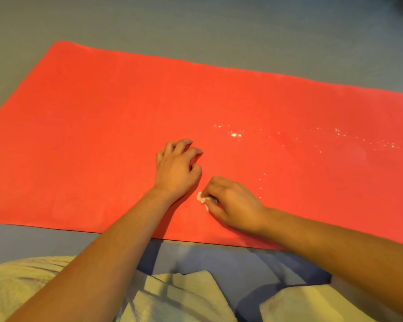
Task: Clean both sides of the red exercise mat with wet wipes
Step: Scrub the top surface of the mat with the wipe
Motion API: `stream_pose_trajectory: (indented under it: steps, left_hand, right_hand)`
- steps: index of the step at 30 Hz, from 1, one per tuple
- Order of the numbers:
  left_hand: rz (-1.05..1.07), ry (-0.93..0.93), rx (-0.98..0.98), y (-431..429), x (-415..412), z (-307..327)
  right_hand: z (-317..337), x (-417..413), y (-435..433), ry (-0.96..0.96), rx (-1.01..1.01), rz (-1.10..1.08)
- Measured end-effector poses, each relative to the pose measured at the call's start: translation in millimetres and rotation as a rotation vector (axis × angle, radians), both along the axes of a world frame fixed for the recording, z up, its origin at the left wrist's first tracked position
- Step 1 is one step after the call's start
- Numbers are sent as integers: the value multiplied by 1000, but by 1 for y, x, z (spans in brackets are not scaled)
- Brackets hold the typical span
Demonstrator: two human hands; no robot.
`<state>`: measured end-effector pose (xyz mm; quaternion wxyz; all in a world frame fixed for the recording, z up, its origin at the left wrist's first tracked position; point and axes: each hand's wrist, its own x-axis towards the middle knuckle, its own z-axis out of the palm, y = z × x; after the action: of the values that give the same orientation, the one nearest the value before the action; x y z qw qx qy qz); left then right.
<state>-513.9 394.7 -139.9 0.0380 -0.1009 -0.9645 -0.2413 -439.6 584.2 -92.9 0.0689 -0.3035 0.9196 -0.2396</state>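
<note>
Cloth point(186, 296), pale yellow and folded, lies nearest, just short of the mat's near edge. One red mat point(91, 135) lies flat on the grey floor point(196, 24). Two hands rest on its near half. The right hand point(233, 203) pinches one small wadded wipe point(201, 198) against it. The left hand point(177, 168), just beyond, holds nothing, its fingers loosely bent, tips on the mat. Wet specks point(235, 135) glint farther across the mat.
</note>
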Motion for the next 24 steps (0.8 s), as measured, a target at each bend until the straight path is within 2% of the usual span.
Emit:
stream_pose_trajectory:
  steps: [6,9,12,17,20,24]
  left_hand:
    - [-14,10,-71,2,2,1]
    - [-11,-1,-81,2,2,2]
    - [-9,-6,-95,1,2,4]
    - [-8,2,-90,2,2,3]
    - [8,20,-106,5,1,2]
    - [9,53,-139,5,7,-3]
  right_hand:
    - [-11,-111,0,152,57,-304]
    - [-15,-123,-6,176,75,-392]
    - [-18,-94,-7,188,33,-376]
    - [-14,-66,6,217,60,-167]
    - [-16,-106,6,268,91,-192]
    - [-16,-186,3,282,156,-355]
